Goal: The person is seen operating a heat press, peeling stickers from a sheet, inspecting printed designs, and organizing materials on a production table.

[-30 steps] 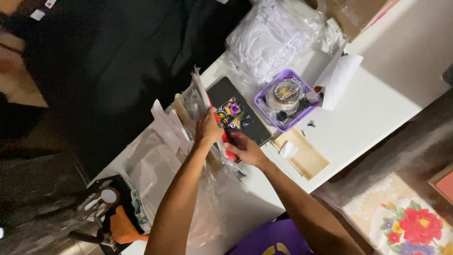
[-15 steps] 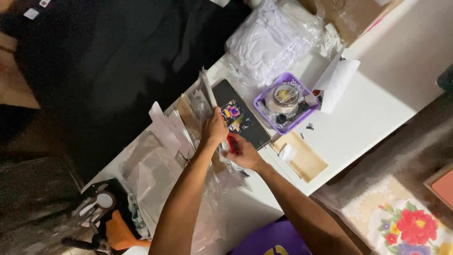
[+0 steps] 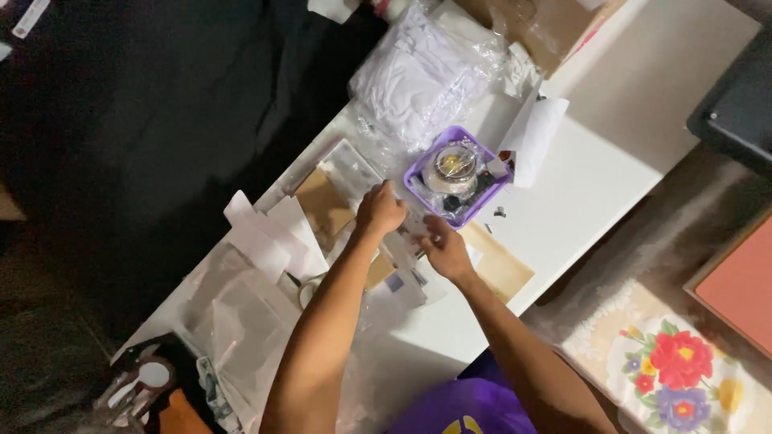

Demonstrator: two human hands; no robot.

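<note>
My left hand [image 3: 379,210] is closed in a fist over the edge of a clear plastic sleeve [image 3: 351,166] that lies on the white table [image 3: 611,153]. My right hand [image 3: 445,247] sits just to its right, fingers curled over small white and clear pieces [image 3: 406,265]. What the fingers grip is hidden. Both hands are right in front of a small purple tray [image 3: 418,173], which holds a round clear jar [image 3: 450,163]. A brown card [image 3: 322,205] lies left of my left hand.
A bundle of white bagged items [image 3: 418,72] and a cardboard box [image 3: 547,32] stand at the far end. A rolled white sheet [image 3: 537,141], a brown envelope [image 3: 503,269], white paper pieces [image 3: 265,233] and clear bags [image 3: 241,321] lie around. Black cloth [image 3: 161,120] is left; a floral mat [image 3: 683,362] covers the floor.
The dark card with a colourful print that both hands held upright is gone from sight. Both hands have moved down and nearer the purple tray.
</note>
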